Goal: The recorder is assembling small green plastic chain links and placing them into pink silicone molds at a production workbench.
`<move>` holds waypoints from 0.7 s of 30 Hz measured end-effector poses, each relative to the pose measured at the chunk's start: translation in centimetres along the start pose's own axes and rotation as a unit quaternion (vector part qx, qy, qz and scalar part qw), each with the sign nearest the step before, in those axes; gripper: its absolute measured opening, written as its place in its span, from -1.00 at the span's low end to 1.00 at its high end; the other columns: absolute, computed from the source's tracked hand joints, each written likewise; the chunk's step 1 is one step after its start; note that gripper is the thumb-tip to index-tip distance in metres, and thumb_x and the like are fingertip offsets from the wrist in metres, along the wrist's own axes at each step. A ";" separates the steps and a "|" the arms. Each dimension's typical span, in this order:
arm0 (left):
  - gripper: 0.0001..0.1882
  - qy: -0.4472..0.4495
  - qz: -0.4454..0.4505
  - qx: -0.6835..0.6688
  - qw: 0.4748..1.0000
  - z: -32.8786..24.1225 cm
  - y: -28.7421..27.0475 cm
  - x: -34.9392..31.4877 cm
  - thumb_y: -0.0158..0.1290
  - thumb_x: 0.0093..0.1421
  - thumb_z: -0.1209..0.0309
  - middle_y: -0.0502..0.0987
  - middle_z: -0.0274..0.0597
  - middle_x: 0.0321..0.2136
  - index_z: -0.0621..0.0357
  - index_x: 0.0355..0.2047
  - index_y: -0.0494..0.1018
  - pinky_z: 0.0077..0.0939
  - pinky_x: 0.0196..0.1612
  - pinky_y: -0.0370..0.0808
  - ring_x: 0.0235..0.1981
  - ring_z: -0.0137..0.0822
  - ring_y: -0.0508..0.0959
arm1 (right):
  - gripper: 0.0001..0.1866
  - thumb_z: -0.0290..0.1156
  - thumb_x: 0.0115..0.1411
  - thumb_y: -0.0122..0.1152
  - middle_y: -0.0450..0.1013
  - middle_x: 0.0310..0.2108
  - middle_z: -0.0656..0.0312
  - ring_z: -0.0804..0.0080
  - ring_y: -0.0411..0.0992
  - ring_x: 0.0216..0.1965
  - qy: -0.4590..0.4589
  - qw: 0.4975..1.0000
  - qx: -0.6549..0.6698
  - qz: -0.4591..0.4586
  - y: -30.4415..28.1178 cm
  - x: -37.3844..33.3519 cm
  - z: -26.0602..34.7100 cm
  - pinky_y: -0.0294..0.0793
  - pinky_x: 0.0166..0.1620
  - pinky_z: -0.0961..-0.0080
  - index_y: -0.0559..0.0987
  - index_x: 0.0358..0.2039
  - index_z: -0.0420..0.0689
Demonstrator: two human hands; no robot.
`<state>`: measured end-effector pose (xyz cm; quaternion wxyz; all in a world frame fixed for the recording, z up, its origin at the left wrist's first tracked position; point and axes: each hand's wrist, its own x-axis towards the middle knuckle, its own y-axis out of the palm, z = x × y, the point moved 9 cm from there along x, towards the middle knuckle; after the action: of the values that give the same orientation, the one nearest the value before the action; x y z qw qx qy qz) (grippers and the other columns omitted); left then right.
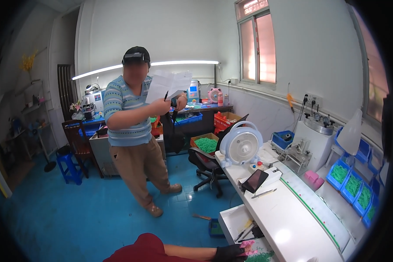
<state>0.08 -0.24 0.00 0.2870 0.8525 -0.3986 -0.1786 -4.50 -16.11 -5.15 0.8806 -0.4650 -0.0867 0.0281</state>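
Note:
A bare forearm below a dark red sleeve crosses the lower edge, and from its direction I take it for my left arm. My left hand (229, 253), in a black glove, is closed at the fingertips on a crumpled-looking pink piece (249, 247); its exact kind is unclear. Small green pieces (261, 257) lie just under and beside it, at the front of the white table (284, 218). An open drawer (232, 214) with pens and thin tools is close by. My right hand is out of the picture.
Another person (133, 109) stands ahead, holding paper sheets (168, 85) and a pen. On the table are a fan (242, 146), a tilted phone (255, 180) and tweezers (264, 193). Blue bins (353, 187) with green pieces stand right; an office chair (207, 168) stands beyond the table.

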 end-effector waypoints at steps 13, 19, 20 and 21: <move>-0.66 0.106 0.017 0.381 0.918 4.1 -6.2 1.4 0.19 0.08 0.42 0.42 -0.03 -0.07 0.18 -0.13 0.44 -0.18 -0.09 0.41 -0.12 -0.14 0.44 | -0.81 -0.35 -0.01 0.34 0.53 -0.44 -0.03 -0.03 0.50 -0.35 0.023 0.999 -0.026 0.028 -0.2 -0.2 0.3 0.45 -0.27 0.15 0.61 -0.39 -0.15; -0.46 0.058 0.001 0.398 0.916 2.0 -6.9 1.2 -0.31 0.45 0.28 0.19 -0.24 0.21 0.21 0.35 -0.08 -0.46 0.37 -0.04 0.29 -0.32 0.20 | -0.81 -0.36 0.00 0.34 0.52 -0.45 -0.03 -0.03 0.49 -0.36 0.024 0.999 -0.021 0.041 -0.1 -0.1 0.4 0.45 -0.27 0.15 0.60 -0.38 -0.14; -0.36 0.060 -0.024 0.025 0.998 3.5 -9.5 1.6 -0.25 0.44 0.21 0.20 -0.25 0.18 0.25 0.36 -0.20 -0.52 0.35 -0.03 0.30 -0.36 0.17 | -0.81 -0.36 0.00 0.34 0.52 -0.45 -0.03 -0.03 0.49 -0.36 0.019 0.999 -0.013 0.047 0.0 0.1 0.7 0.44 -0.28 0.15 0.59 -0.37 -0.14; -0.36 0.059 -0.025 0.026 0.998 3.3 -9.8 1.7 -0.25 0.44 0.21 0.20 -0.25 0.18 0.25 0.36 -0.20 -0.52 0.35 -0.03 0.30 -0.36 0.17 | -0.81 -0.36 0.00 0.34 0.52 -0.45 -0.03 -0.03 0.49 -0.36 0.020 0.999 -0.012 0.047 0.1 0.1 0.5 0.44 -0.28 0.15 0.59 -0.37 -0.14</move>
<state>5.00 2.38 -8.85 0.2835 0.8782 -0.3644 -0.1249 -4.53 -15.63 -4.92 0.8744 -0.4792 -0.0472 0.0591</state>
